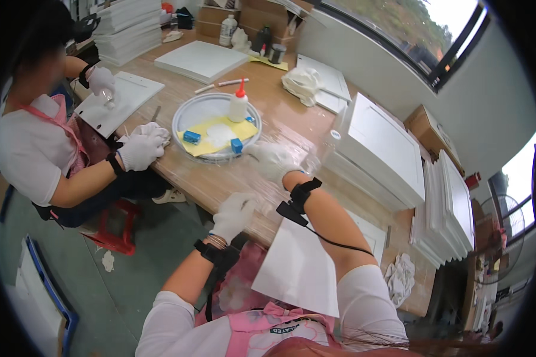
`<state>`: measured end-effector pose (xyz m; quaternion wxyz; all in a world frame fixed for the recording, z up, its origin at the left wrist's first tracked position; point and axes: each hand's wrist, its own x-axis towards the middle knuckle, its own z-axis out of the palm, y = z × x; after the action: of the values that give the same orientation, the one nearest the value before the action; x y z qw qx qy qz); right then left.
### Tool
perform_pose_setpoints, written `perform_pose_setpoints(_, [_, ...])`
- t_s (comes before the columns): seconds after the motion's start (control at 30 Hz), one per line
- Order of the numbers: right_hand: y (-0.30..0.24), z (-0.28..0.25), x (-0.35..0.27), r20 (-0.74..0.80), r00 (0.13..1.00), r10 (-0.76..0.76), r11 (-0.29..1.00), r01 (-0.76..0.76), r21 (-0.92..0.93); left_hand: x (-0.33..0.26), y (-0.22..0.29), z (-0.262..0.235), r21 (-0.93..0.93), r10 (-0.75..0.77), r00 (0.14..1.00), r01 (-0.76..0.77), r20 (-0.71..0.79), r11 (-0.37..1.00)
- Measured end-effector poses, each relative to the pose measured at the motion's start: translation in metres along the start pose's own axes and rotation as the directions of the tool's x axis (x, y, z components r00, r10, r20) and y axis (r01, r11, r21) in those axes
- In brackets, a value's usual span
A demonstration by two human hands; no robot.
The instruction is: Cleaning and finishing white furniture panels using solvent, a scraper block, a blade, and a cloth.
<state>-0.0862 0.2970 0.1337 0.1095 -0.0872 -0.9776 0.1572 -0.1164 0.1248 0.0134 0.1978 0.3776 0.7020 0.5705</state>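
In the head view, the gloved right hand (pixel 272 160) reaches forward on the desk (pixel 220 178) just beside the basin (pixel 187 113) holding a glue bottle (pixel 239 105); its grip looks loosely spread, holding nothing. The left hand (pixel 233 214) rests at the desk edge, fingers curled, though whether it pinches anything cannot be told. This reads as reaching toward the glue, with a white panel (pixel 298 268) lying at the person's lap; the bottle would call for a firm grasp.

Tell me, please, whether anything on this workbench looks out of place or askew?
Nothing looks spilled or broken. The white rectangular panel by the person's right hand overhangs the wooden table's near edge above the lap, and a crumpled white rag lies loose at the right end. The left hand rests at the edge.
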Motion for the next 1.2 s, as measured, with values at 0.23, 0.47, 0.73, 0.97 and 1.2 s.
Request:
perform_pose_setpoints(0.23, [0.018,0.041,0.042,-0.135,0.991,0.018,0.978,-0.046,-0.204,0.009,-0.015,-0.006,-0.137,0.078,0.995,-0.069,0.061,0.988])
perform_pose_setpoints(0.47, [0.045,0.048,0.059,-0.073,0.996,-0.051,0.954,0.027,-0.298,0.018,-0.009,-0.011,-0.015,0.098,0.992,-0.097,0.077,0.995])
perform_pose_setpoints(0.73, [0.034,0.02,0.089,-0.23,0.903,0.363,0.909,-0.29,0.299,0.019,-0.006,-0.019,-0.092,0.037,0.987,-0.022,0.158,0.995])
perform_pose_setpoints(0.97, [0.042,0.025,0.106,-0.095,0.989,0.115,0.993,-0.114,0.008,0.021,-0.004,-0.022,-0.081,0.016,0.978,0.001,0.207,0.997])
perform_pose_setpoints(1.2, [0.045,0.049,0.117,-0.149,0.985,0.081,0.993,-0.093,-0.078,0.019,-0.006,-0.022,-0.176,0.03,0.983,0.003,0.183,0.984])
